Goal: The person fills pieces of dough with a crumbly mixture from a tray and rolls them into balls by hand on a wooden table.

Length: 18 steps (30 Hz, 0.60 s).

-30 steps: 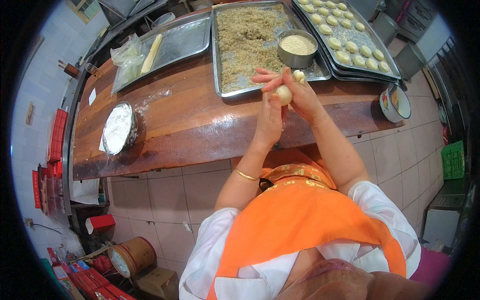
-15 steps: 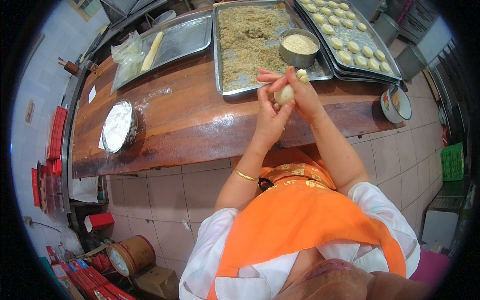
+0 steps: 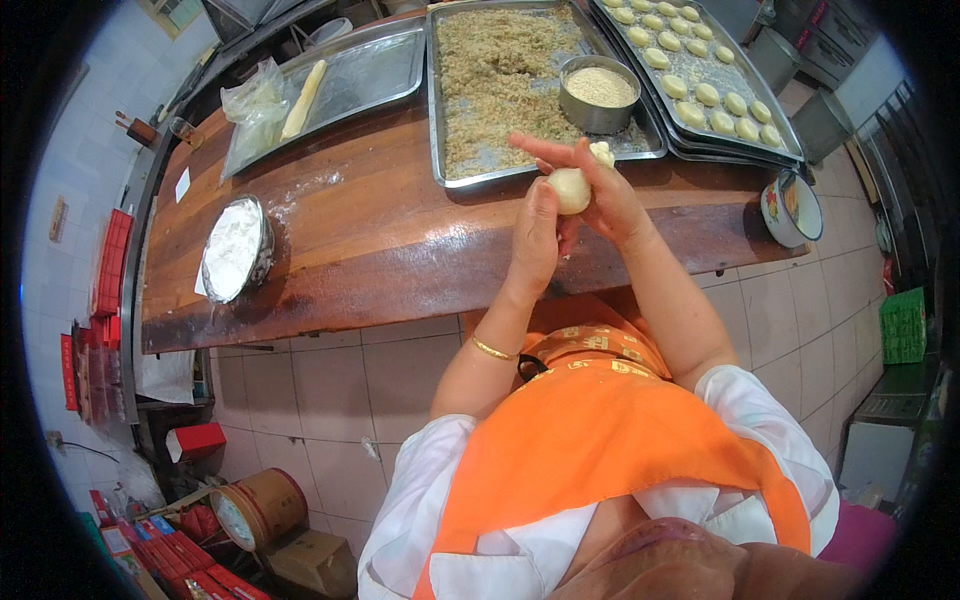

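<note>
Bakery-style production kitchen: wooden worktop (image 3: pixel 400 250), far metal trays (image 3: pixel 640 140) of crumb filling and shaped pastries (image 3: pixel 700 70), flour bowl (image 3: pixel 235 248) left.

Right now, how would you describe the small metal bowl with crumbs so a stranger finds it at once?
Start at the long wooden counter and find the middle steel tray spread with brownish crumbs. The small metal bowl stands in that tray's right part, just beyond the hands. It is the only round, straight-walled tin, filled with paler, finer crumbs.
</note>
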Motion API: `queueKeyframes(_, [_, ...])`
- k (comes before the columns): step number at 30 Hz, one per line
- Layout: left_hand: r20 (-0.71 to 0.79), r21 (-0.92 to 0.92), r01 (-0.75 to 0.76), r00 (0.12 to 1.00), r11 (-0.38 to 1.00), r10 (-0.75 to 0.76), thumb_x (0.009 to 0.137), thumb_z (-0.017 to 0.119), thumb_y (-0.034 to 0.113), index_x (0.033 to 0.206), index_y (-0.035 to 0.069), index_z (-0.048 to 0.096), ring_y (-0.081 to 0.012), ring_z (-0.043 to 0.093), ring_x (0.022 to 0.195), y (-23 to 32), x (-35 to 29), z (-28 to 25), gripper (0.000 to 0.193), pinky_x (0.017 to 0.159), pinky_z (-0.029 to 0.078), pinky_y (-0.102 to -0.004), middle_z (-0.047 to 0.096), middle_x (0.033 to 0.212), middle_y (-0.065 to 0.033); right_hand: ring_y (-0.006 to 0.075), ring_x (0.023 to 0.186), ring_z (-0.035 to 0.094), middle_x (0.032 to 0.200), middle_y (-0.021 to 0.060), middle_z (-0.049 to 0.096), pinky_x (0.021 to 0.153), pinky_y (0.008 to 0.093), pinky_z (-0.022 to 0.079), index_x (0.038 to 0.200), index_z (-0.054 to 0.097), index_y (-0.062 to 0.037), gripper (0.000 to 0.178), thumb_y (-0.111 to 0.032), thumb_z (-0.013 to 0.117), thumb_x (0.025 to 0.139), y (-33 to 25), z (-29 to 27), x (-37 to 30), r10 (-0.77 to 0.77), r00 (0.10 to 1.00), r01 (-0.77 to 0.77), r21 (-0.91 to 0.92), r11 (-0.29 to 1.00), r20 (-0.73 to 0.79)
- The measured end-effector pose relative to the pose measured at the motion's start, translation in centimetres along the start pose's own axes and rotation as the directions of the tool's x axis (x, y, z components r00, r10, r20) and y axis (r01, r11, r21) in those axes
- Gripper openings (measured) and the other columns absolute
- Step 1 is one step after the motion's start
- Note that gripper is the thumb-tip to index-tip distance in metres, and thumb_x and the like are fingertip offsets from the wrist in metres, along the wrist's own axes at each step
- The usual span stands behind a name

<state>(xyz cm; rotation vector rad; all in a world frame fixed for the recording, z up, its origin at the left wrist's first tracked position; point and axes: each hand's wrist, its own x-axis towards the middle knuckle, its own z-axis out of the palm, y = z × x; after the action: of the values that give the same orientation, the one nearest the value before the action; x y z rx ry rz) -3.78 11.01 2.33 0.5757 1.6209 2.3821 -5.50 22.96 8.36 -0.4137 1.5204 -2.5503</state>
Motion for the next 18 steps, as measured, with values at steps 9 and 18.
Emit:
queueKeyframes(9, [-0.127,-0.109,-0.009,0.992,0.994,-0.005,0.104,0.047,0.043,0.121,0.008,0.049,-0.0115,0.058,0.075,-1.0,0.1,1.1,0.039,0.062,0.048,-0.0250,0.059,0.102,-0.0040,0.0216,0.112,0.062,0.126,0.0169,0.065,0.096,0.0330,0.049,0.095,0.070,-0.0007,0.057,-0.048,0.040,0.106,1.0,-1.1,0.3,-0.105,0.993,0.097,-0.143,0.985,-0.048])
queueKeyframes(18, [-0.266,-0.543,-0.140,0.964,0.828,-0.012,0.103,0.052,0.028,0.120,0.007,0.047,-0.0153,0.061,0.083,-1.5,0.7,1.0,0.027,0.068,0.052,-0.0269,0.060,0.105,-0.0074,0.0101,0.068,0.060,0.076,0.0028,0.066,0.060,0.0266,0.048,0.088,0.067,-0.0005,0.029,-0.028,0.076,0.087,-0.8,-3.5,0.7,-0.097,0.988,-0.023,-0.741,0.671,-0.119])
